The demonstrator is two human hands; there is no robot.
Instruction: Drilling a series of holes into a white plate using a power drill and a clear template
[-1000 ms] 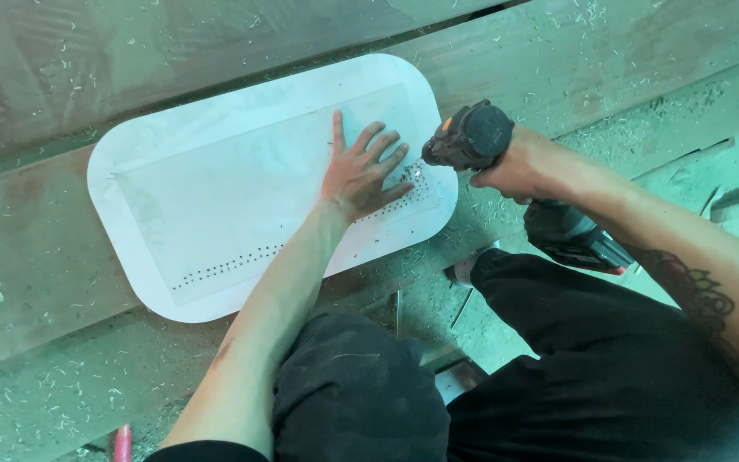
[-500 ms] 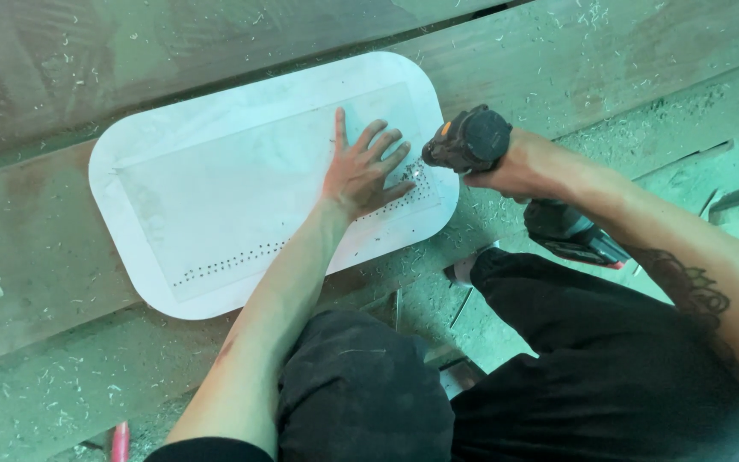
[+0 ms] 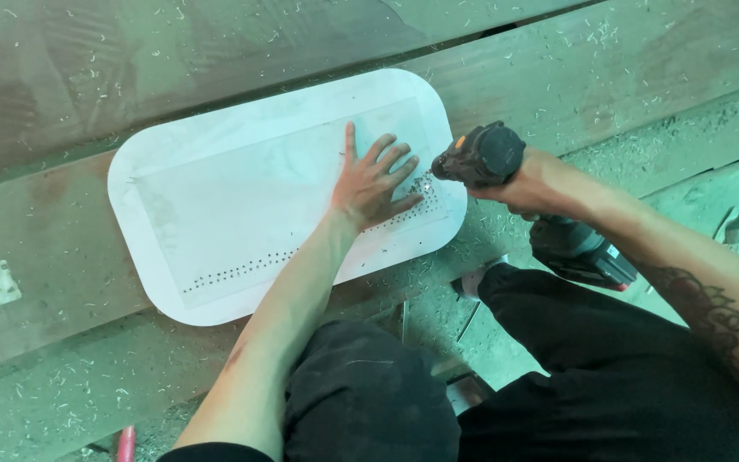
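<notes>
A white flat panel with rounded corners [image 3: 215,180] lies on a metal bench, with a row of small drilled holes [image 3: 241,269] along its near edge. My left hand [image 3: 374,184] presses flat on the panel's right part, fingers spread. My right hand [image 3: 528,184] grips a black cordless drill [image 3: 481,156], whose bit touches the panel close to my left fingertips near the right edge. The drill's battery base [image 3: 583,255] hangs below my wrist.
Metal shavings are scattered across the worn bench surface [image 3: 62,282]. A dark gap [image 3: 506,28] runs between two planks at the back. My dark-trousered knees [image 3: 369,402] are under the bench edge. A red handle tip [image 3: 126,443] shows at the bottom left.
The drill and both hands stay almost in place; the drill tip has shifted very slightly along the hole row.
</notes>
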